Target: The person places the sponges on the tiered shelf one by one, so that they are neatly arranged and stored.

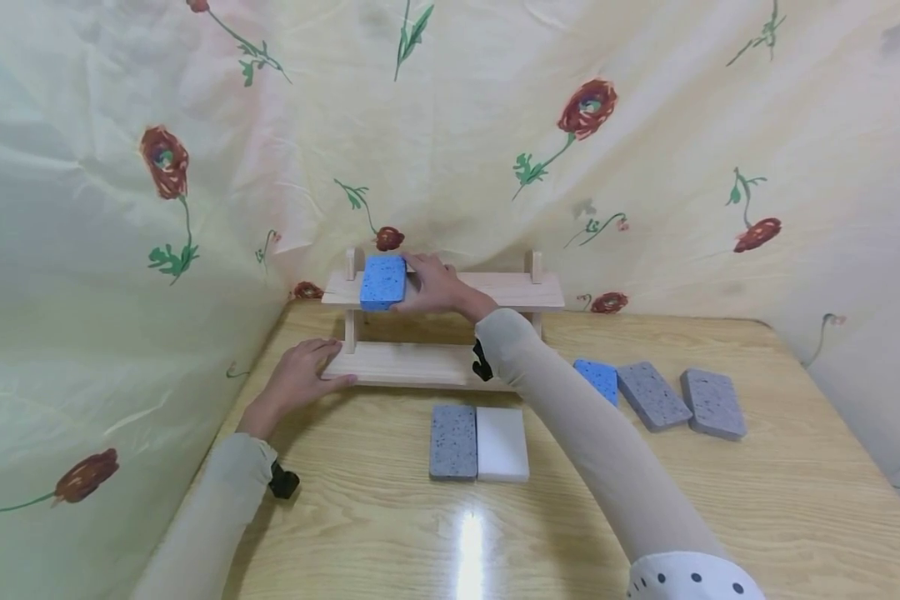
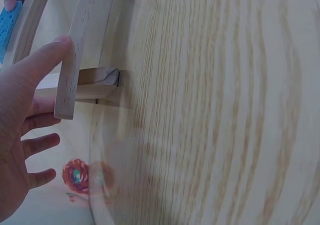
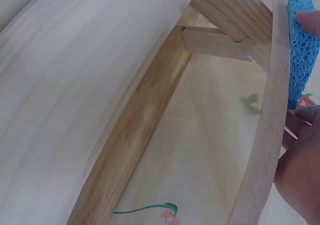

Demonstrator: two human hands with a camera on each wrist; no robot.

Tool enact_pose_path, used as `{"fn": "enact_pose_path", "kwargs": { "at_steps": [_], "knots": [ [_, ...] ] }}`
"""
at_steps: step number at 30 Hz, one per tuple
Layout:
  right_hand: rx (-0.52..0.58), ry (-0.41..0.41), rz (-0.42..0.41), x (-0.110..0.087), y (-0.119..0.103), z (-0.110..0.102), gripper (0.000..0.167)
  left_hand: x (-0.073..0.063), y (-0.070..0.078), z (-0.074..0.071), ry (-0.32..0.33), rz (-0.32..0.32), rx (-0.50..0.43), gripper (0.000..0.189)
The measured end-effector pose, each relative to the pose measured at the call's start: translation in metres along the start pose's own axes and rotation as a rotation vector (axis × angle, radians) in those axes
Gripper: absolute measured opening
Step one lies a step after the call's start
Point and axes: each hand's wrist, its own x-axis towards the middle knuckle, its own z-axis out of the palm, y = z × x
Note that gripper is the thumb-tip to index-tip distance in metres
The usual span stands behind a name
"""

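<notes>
On the left part of the upper board of a small two-tier wooden shelf (image 1: 412, 363) lies a blue speckled sponge (image 1: 382, 282). My right hand (image 1: 438, 286) holds this sponge from its right side, thumb at the front edge and fingers at the back. In the right wrist view the blue sponge (image 3: 301, 50) shows against the board's edge, with part of the right hand (image 3: 302, 170) beside it. My left hand (image 1: 300, 377) grips the left end of the lower board. Its thumb lies on the board's edge in the left wrist view, the other fingers (image 2: 42, 144) spread beyond it.
A grey sponge (image 1: 453, 442) and a white block (image 1: 502, 444) lie side by side in front of the shelf. To the right are another blue sponge (image 1: 598, 380), partly behind the sleeve, and two grey sponges (image 1: 652, 395). Flowered cloth (image 1: 450, 167) hangs behind the table.
</notes>
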Motion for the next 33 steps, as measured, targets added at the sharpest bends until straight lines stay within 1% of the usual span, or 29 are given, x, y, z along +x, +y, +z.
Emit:
{"fn": "enact_pose_path", "kwargs": {
  "at_steps": [3,8,13,18,20,24,28,33],
  "knots": [
    [0.005,0.001,0.002,-0.001,0.0,0.0,0.112,-0.001,-0.001,0.0,0.0,-0.007,-0.006,0.08],
    [0.001,0.005,0.0,-0.006,0.001,-0.004,0.111,0.001,0.002,0.0,0.001,-0.006,-0.013,0.081],
    [-0.032,0.01,-0.01,-0.012,0.002,-0.007,0.112,0.001,0.002,0.001,-0.001,-0.004,-0.009,0.081],
    [-0.098,0.013,-0.051,-0.022,0.001,-0.011,0.116,0.0,0.002,-0.001,-0.008,-0.019,-0.029,0.082],
    [-0.137,0.013,-0.07,-0.029,0.002,-0.013,0.116,0.0,0.002,-0.001,-0.014,-0.022,-0.039,0.083],
    [-0.174,-0.001,-0.121,-0.048,0.003,-0.017,0.115,0.0,0.003,-0.002,-0.022,-0.028,-0.037,0.083],
    [-0.193,-0.015,-0.179,-0.071,0.003,-0.018,0.114,0.0,0.005,-0.005,-0.028,-0.037,-0.046,0.083],
    [-0.231,-0.024,-0.233,-0.101,0.006,-0.015,0.113,-0.001,0.007,-0.006,-0.048,-0.049,-0.055,0.083]
  ]
}}
